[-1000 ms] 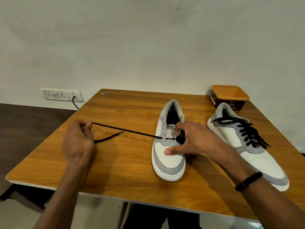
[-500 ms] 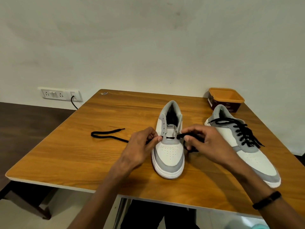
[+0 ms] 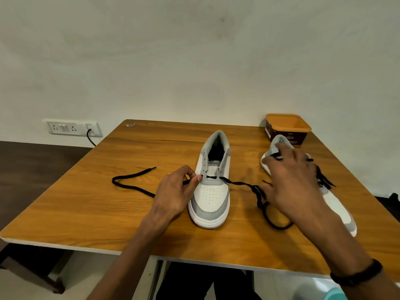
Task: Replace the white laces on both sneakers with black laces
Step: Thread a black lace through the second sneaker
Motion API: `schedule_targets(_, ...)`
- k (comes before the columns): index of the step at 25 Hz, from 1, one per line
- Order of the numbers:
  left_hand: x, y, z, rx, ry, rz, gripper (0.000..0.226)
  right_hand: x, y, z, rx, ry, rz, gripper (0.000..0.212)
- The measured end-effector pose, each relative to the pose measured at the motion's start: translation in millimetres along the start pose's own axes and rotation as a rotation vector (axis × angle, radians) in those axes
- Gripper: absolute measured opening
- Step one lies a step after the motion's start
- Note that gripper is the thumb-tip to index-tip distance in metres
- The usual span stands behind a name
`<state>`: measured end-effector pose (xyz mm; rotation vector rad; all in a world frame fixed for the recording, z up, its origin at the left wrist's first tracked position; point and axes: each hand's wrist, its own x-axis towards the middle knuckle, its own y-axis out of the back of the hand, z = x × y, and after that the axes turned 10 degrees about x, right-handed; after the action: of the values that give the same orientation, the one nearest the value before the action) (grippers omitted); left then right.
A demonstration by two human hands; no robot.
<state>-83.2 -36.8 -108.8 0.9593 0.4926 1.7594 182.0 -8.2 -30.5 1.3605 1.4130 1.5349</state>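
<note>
Pinching the black lace (image 3: 134, 187) beside the near sneaker (image 3: 211, 198)'s lowest eyelet, left hand (image 3: 175, 191) has come in from the table's left. Right hand (image 3: 292, 182), blurred, fingers spread, released the right tail. First row threaded; far sneaker (image 3: 337, 204) already laced.

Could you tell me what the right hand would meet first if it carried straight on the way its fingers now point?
The right hand points away from the person, over the already laced sneaker. Carried on, its fingertips would probably meet that sneaker's grey collar first, then the orange-lidded tub behind it. The hand's height above the shoe is unclear.
</note>
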Motion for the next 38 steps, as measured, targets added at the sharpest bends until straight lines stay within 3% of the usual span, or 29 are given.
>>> schedule_targets(3, 0, 2, 3, 0.005, 0.024, -0.027, 0.020, 11, -15, -24, 0.608, 0.053, -0.273, 0.066)
schedule_targets(4, 0, 5, 3, 0.008, 0.030, -0.033, 0.021, 13, -23, -27, 0.699, 0.041, -0.334, 0.061)
schedule_targets(6, 2, 13, 2, 0.028, 0.035, -0.022, 0.021, 16, -32, -23, 0.750, 0.000, -0.340, 0.034)
schedule_targets(8, 5, 17, 0, 0.040, 0.035, -0.005, 0.020, 17, -30, -12, 0.985, -0.138, -0.377, 0.015)
schedule_targets(11, 7, 14, 3, 0.053, 0.090, -0.017, 0.021, 15, -9, -3, 1.554, -0.414, -0.474, 0.021)
schedule_targets(14, 8, 23, 15, -0.057, 0.152, -0.056, 0.018, 15, 18, -3, 1.788, -0.518, -0.596, 0.027)
schedule_targets(18, 19, 77, 52, -0.541, 0.210, -0.142, 0.022, 24, 54, -13, 1.552, -0.281, -0.724, 0.030)
schedule_targets(21, 35, 127, 91, -0.680, 0.161, -0.112, 0.027, 33, 98, -24, 1.313, -0.063, -0.518, 0.016)
schedule_targets(24, 54, 170, 132, -0.734, 0.091, -0.060, 0.028, 40, 154, -38, 0.564, 0.082, -0.274, 0.021)
schedule_targets(26, 68, 189, 158, -0.773, 0.064, -0.048, 0.027, 47, 193, -46, 0.028, 0.084, -0.251, 0.024)
schedule_targets(28, 80, 206, 187, -0.852, 0.048, -0.061, 0.026, 53, 238, -53, -0.034, 0.095, -0.362, 0.021)
schedule_targets(31, 91, 220, 220, -0.876, 0.066, -0.067, 0.024, 65, 297, -56, 0.546, 0.101, -0.397, 0.020)
schedule_targets(35, 96, 233, 246, -0.799, 0.113, -0.066, 0.029, 78, 357, -61, 1.475, 0.039, -0.202, 0.010)
schedule_targets(38, 101, 252, 253, -0.903, 0.143, -0.020, 0.024, 84, 367, -64, 1.714, 0.077, -0.022, 0.009)
